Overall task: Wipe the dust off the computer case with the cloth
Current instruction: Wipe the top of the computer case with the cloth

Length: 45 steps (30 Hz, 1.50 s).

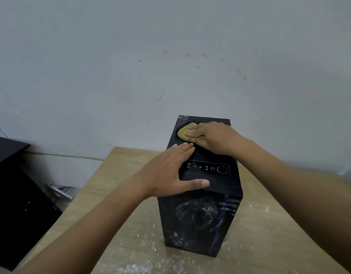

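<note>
A black computer case [200, 220] stands upright on a wooden table, its printed front panel facing me and its button strip on top. My left hand [170, 171] lies flat with straight fingers on the near left part of the case's top, thumb along the front edge. My right hand [212, 136] presses a yellow-green cloth [183, 131] onto the far part of the top, with the fingers lying over the cloth. Most of the cloth is hidden under that hand.
The wooden table [119, 214] is speckled with white marks and ends close behind the case at a pale wall. A black cabinet [16, 204] stands at the left, with a metal bracket [61, 191] on the floor beside it.
</note>
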{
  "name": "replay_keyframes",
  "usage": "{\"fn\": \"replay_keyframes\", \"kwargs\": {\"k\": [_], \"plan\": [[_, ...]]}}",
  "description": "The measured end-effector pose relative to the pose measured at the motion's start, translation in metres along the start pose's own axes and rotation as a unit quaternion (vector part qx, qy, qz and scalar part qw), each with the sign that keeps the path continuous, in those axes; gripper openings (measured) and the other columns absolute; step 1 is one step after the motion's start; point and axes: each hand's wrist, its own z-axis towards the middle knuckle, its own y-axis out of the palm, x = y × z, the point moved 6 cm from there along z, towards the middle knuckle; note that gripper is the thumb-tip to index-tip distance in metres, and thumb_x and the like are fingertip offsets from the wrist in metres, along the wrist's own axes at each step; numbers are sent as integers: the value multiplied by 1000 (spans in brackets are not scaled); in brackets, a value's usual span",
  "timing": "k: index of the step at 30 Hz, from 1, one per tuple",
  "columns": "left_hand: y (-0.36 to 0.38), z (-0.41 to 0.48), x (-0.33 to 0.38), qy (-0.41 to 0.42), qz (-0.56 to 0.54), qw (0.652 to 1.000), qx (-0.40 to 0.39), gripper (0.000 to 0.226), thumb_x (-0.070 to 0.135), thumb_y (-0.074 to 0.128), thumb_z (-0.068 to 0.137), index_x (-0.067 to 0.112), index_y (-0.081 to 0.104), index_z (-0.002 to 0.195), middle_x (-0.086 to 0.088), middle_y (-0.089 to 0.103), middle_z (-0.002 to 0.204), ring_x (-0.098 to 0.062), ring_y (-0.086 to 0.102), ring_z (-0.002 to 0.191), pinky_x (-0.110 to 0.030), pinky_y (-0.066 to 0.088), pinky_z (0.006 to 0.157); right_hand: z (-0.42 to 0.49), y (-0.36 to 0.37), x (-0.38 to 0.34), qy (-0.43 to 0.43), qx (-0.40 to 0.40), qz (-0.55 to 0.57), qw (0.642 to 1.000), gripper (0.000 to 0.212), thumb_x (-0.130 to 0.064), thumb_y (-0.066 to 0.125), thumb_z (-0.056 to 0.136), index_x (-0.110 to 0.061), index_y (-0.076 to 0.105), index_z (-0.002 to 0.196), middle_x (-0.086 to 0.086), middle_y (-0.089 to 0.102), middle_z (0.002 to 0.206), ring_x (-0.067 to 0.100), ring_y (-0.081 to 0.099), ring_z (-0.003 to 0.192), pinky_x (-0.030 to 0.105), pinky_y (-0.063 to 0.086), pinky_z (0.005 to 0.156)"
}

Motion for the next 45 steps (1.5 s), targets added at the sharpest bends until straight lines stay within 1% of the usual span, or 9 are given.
{"fn": "replay_keyframes", "kwargs": {"k": [4,9,15,22,26,29,34,40,45], "plan": [[6,3,-2,12,31,999,19,116,92,27,67,19,17,157,11,4,164,6,-5,145,-15,-8,115,23,0,8,41,5,28,999,36,-44,41,99,-47,48,134,-11,42,148,22,43,132,38,37,104],[6,4,-3,6,27,999,29,116,91,28,66,20,19,157,13,7,163,4,-1,147,-16,-6,117,45,-8,17,103,15,47,993,37,-43,40,99,-43,50,135,-3,46,145,27,45,129,39,39,103],[6,3,-3,-4,19,999,30,117,91,29,65,19,20,156,12,9,163,3,0,148,-21,-2,121,61,-6,24,165,20,20,986,35,-41,39,99,-29,58,126,5,56,129,30,54,112,31,37,77],[6,3,-4,-6,9,999,32,116,92,34,65,21,20,156,12,9,163,4,1,147,-16,-4,117,38,-8,18,116,17,40,992,35,-39,42,100,-39,52,134,2,51,139,28,48,124,35,40,95],[5,3,-4,-5,1,999,40,117,92,33,63,21,22,156,13,10,163,3,3,147,-16,-2,116,21,-4,19,47,0,96,994,33,-44,51,96,-42,57,129,-11,48,144,17,43,132,29,33,105],[3,1,-3,-6,-16,999,45,116,92,44,66,22,24,155,13,13,163,3,6,147,-18,4,117,14,-4,8,-23,-17,151,988,30,-37,58,93,-39,62,123,-11,51,140,11,43,133,29,29,112],[-1,-1,2,3,-19,998,52,101,76,54,75,19,27,154,11,19,161,2,10,145,-10,1,111,16,-4,-20,-79,-30,169,982,31,-28,58,94,-38,63,122,-12,49,142,10,40,134,33,28,113],[0,0,2,4,-12,999,42,98,72,56,79,20,23,156,10,13,163,1,4,147,-11,-4,110,34,1,-24,-32,-21,125,991,31,-42,48,97,-49,56,126,-22,42,145,11,38,136,38,30,112],[3,0,0,-3,-17,999,40,102,77,54,76,22,22,156,13,10,163,4,2,147,-15,-2,115,54,0,-20,45,25,14,999,36,-40,37,100,-45,50,134,-8,47,143,25,49,124,38,42,98]]}}
